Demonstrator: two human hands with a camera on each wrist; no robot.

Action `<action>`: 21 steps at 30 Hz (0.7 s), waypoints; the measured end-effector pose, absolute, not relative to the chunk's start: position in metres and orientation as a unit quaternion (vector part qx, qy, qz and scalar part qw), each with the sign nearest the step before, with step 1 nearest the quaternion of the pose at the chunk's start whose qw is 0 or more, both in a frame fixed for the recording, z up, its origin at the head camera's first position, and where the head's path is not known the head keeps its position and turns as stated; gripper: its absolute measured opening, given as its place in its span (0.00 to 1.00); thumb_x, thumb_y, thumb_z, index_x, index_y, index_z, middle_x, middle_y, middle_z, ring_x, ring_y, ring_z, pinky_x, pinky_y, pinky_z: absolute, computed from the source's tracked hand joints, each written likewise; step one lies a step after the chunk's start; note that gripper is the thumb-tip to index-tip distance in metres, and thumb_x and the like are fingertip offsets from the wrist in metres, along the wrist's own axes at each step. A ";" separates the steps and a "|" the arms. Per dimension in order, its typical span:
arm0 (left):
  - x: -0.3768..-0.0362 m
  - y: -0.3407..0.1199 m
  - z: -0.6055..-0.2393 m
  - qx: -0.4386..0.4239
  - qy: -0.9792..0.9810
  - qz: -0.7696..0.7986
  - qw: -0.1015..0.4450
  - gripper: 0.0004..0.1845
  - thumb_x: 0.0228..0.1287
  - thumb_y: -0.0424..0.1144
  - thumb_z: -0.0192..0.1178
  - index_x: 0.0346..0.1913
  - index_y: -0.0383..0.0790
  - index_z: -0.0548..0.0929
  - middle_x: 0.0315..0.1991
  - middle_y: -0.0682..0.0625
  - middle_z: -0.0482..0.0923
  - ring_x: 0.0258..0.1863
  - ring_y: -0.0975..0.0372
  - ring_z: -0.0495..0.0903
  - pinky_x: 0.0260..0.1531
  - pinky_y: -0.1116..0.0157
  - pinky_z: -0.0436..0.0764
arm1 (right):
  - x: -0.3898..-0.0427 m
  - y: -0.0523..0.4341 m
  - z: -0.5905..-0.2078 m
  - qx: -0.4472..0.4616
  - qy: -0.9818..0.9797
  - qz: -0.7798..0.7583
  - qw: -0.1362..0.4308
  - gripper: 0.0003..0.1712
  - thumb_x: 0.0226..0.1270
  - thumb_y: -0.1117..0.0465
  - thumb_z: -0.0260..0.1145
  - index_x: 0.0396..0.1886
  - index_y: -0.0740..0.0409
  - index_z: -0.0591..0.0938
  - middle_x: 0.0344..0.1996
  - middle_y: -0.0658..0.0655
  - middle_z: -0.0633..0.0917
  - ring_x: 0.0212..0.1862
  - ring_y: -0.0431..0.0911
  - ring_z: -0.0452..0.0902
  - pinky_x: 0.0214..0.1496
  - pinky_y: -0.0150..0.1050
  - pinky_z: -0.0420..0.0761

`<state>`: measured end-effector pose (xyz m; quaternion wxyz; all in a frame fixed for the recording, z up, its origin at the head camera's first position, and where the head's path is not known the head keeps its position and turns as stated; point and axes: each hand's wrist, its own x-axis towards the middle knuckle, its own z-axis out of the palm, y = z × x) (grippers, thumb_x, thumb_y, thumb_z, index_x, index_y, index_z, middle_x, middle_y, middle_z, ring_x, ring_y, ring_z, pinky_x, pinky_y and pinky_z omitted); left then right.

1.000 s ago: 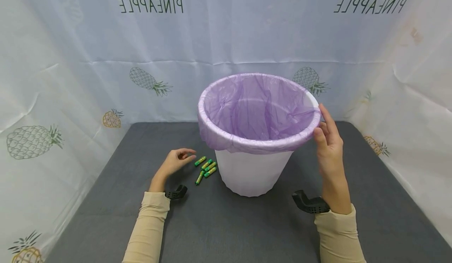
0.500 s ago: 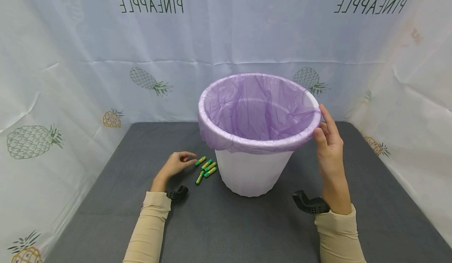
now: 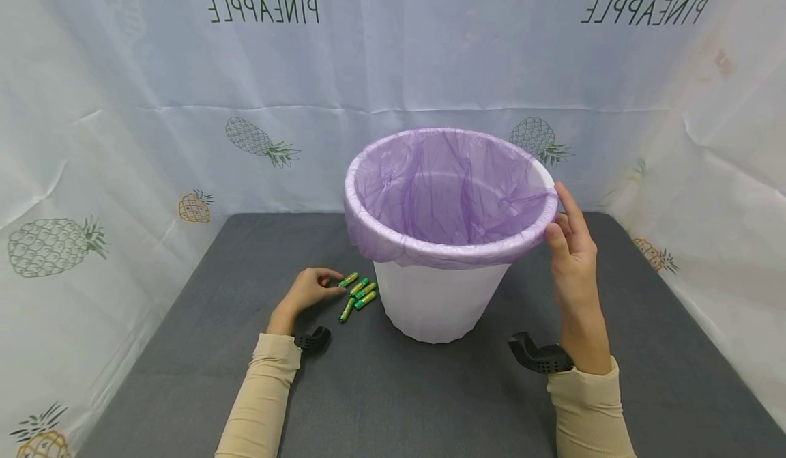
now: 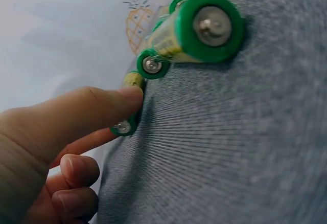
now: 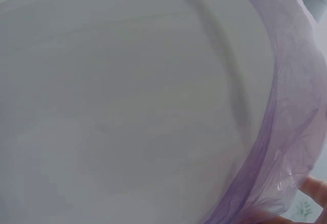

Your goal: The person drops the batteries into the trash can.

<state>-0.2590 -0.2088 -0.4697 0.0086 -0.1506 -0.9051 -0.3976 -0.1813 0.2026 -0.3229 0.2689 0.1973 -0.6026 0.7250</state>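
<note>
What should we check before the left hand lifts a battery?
1. Left hand on a battery: ok, a fingertip touches the farthest battery.
2. Battery pinched: not ok, touched only.
3. Other batteries apart from the hand: ok, they lie beside the bin on the mat.
4. Bin steadied: ok, right hand holds the rim.
5. Bag over the rim: ok, mouth open.
6. Bin contents: cannot tell.

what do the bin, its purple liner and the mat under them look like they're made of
Bin: probably white plastic, smooth and matte, faintly faceted.
Purple liner: thin plastic film, translucent, crinkled, folded over the rim.
Mat: likely grey woven fabric, fine ribbed weave, no shine.
</note>
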 end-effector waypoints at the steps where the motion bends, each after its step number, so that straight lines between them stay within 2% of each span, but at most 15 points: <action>1: -0.259 -0.209 -0.470 -0.154 -0.905 -0.397 0.012 0.18 0.53 0.50 0.71 0.39 0.38 0.88 0.20 0.58 0.63 0.21 0.68 0.61 0.26 0.69 0.62 | -0.181 0.203 -0.323 0.198 -0.603 0.725 0.269 0.34 0.70 0.57 0.61 0.72 0.57 0.64 0.44 0.45 0.83 0.47 0.35 0.77 0.58 0.26 0.70; 10: -0.262 -0.203 -0.470 -0.103 -0.927 -0.361 -0.015 0.11 0.57 0.39 0.69 0.40 0.35 0.88 0.19 0.56 0.62 0.22 0.66 0.61 0.27 0.71 0.62 | -0.180 0.201 -0.323 0.166 -0.616 0.721 0.270 0.34 0.69 0.55 0.63 0.72 0.55 0.65 0.43 0.45 0.83 0.47 0.36 0.77 0.58 0.27 0.70; 21: -0.261 -0.205 -0.469 -0.113 -0.925 -0.364 -0.014 0.11 0.62 0.38 0.64 0.43 0.34 0.87 0.19 0.56 0.62 0.20 0.66 0.60 0.26 0.70 0.61 | -0.181 0.202 -0.324 0.162 -0.617 0.721 0.271 0.34 0.68 0.54 0.63 0.72 0.53 0.66 0.42 0.45 0.83 0.46 0.35 0.77 0.58 0.28 0.70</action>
